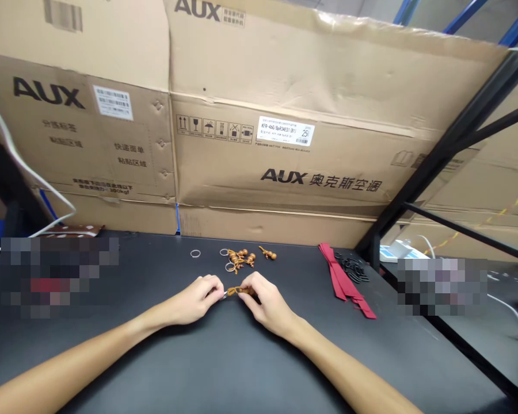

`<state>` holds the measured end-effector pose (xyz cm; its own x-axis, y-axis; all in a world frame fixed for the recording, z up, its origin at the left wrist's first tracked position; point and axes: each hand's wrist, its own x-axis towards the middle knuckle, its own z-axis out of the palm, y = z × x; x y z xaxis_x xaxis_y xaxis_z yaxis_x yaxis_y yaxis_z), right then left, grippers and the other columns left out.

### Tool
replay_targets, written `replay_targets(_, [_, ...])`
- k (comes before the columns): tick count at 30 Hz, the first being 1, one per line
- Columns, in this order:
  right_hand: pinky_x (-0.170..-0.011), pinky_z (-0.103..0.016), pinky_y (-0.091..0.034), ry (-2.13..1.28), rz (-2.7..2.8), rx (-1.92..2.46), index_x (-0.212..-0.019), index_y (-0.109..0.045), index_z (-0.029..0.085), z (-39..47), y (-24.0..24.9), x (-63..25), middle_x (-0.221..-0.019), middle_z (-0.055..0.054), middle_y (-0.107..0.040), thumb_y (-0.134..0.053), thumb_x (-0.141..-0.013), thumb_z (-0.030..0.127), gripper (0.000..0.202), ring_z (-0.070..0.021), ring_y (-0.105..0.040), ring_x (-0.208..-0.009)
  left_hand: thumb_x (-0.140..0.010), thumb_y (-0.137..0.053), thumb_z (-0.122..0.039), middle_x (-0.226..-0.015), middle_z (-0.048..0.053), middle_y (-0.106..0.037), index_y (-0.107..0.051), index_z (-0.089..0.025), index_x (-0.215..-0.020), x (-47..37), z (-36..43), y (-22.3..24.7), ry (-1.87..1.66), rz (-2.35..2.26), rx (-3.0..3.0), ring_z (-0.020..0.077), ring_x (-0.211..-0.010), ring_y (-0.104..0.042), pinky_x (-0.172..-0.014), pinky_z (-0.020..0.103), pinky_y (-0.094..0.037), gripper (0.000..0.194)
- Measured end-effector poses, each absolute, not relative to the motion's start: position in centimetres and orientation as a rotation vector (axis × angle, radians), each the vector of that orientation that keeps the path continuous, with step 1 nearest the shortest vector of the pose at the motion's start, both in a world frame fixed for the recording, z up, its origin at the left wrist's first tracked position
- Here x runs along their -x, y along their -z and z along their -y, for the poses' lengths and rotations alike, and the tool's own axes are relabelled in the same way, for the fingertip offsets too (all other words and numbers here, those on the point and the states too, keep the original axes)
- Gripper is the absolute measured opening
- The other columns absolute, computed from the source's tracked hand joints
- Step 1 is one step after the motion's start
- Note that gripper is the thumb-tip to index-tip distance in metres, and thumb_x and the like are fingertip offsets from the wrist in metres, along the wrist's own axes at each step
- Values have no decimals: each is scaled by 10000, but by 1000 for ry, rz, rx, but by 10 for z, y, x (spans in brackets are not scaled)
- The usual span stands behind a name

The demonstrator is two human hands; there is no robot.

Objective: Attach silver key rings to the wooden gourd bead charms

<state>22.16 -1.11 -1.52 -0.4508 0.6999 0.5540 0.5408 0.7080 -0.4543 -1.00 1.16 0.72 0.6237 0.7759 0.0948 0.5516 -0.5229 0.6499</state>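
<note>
Across the top of the frame, 1 printed cardboard wall (224,155) stands behind 1 black counter (198,362). My 2 hands meet at the middle of the frame, just above the counter. Red fabric strips (345,282) lie right of centre, overlapping too much to count, beside 1 tangled bunch of black cords (353,268). Above my hands sits 1 cluster of wooden bead charms (242,259), too jumbled to count, with 1 separate charm (269,253) to its right. I count 2 rings at the cluster (229,267) and 1 loose ring (195,253) to its left.

The held charm (246,291) is between my hands: my right hand (265,302) pinches its beads, and my left hand (202,299) is closed on 1 silver ring (225,295), partly hidden, at its orange cord (233,291).
</note>
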Motion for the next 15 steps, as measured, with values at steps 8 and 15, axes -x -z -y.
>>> replay_targets(8, [-781,-297,-521,-229,2209,941,-1015,-599,220,13,12,-220,-935,-57,-571,-475,-959,180,141,-172,-582,-832,-973,-355,-389,-869,21,-618,-570,-196,-834,11,-9,-13,-488,-1018,-2236,187,-819,-541,-810,296,-429,320])
replay_targets(15, [-762,-300,-519,-167,2247,920,-1027,-624,221,12,14,-221,-927,-60,-559,-468,-961,192,171,-172,-562,-815,-971,-359,-382,-864,15,-624,-579,-199,-842,11,-7,-19,-466,-1040,-2224,183,-812,-545,-794,282,-437,315])
